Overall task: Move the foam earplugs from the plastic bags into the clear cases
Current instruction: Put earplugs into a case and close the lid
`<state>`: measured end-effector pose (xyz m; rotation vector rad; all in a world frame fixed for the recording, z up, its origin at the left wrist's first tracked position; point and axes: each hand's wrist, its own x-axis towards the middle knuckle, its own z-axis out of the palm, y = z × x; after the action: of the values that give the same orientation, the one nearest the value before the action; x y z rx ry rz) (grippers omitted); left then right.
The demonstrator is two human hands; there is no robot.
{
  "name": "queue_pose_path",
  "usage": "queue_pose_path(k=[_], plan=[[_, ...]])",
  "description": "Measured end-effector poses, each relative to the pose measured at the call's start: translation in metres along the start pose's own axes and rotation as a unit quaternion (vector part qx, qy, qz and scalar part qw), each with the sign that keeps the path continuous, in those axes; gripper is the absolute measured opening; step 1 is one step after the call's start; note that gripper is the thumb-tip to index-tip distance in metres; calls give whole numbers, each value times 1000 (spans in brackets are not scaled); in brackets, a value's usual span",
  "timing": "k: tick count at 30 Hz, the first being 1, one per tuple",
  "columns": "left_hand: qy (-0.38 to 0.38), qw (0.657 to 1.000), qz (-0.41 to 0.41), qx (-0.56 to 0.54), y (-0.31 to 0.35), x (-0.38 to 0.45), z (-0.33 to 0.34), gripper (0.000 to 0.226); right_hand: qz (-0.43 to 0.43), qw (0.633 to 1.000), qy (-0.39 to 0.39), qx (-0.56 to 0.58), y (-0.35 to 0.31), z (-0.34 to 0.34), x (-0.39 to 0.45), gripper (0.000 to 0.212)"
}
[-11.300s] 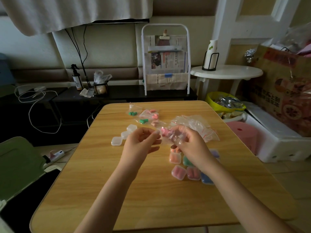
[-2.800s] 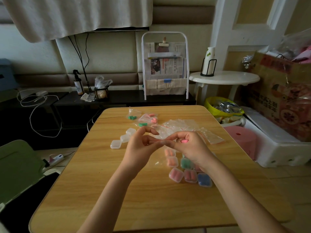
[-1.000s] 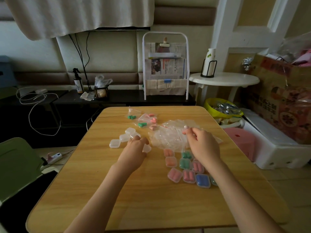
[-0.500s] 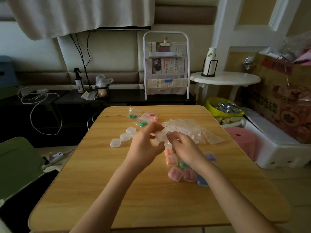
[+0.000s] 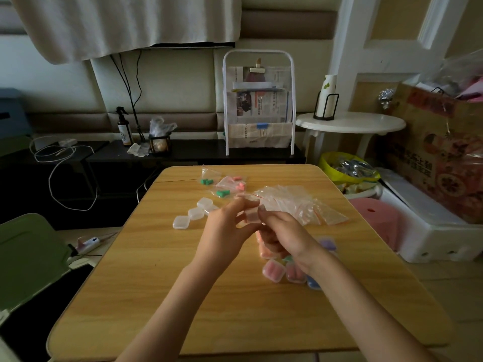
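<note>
Both hands meet above the middle of the wooden table [image 5: 162, 283]. My left hand [image 5: 224, 231] and my right hand [image 5: 282, 236] pinch a small clear case [image 5: 252, 215] between their fingertips; pink shows inside it. Three empty clear cases [image 5: 194, 214] lie to the left. Several filled cases [image 5: 274, 273] with pink, green and blue earplugs sit under my right wrist, partly hidden. Small bags with green and pink earplugs [image 5: 222, 185] lie at the table's far side. A heap of empty plastic bags [image 5: 295, 202] lies just beyond my hands.
A pink stool [image 5: 376, 220] and a white foam box [image 5: 439, 231] stand right of the table. A white magazine rack [image 5: 258, 105] and a round side table [image 5: 350, 122] are behind it. A green seat [image 5: 28, 257] is at the left.
A second ago my left hand was on a clear case on the table and my right was over the bag heap. Both have since come together, holding the case between them.
</note>
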<state>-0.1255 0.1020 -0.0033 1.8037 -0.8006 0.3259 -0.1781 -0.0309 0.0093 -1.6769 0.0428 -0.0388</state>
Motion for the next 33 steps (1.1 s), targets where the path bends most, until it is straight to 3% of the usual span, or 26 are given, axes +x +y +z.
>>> queue_pose_path(k=[9,24,27,29,33], plan=[[-24,1000,-9,18,-3,0,-2,39,27,1000,3,-14,0,0,2,36],[-47,996,-57,-41,-1,0,-7,34,31,999,-19,-5,2,-2,1,43],[-78,994,-80,1,-1,3,-14,35,-19,990,18,-137,10,-4,3,35],[-117,985,-128,-26,-2,4,-17,31,-80,968,52,-232,12,-6,4,23],[-140,967,-185,-105,-3,3,-14,22,-141,957,39,-251,13,-12,6,25]])
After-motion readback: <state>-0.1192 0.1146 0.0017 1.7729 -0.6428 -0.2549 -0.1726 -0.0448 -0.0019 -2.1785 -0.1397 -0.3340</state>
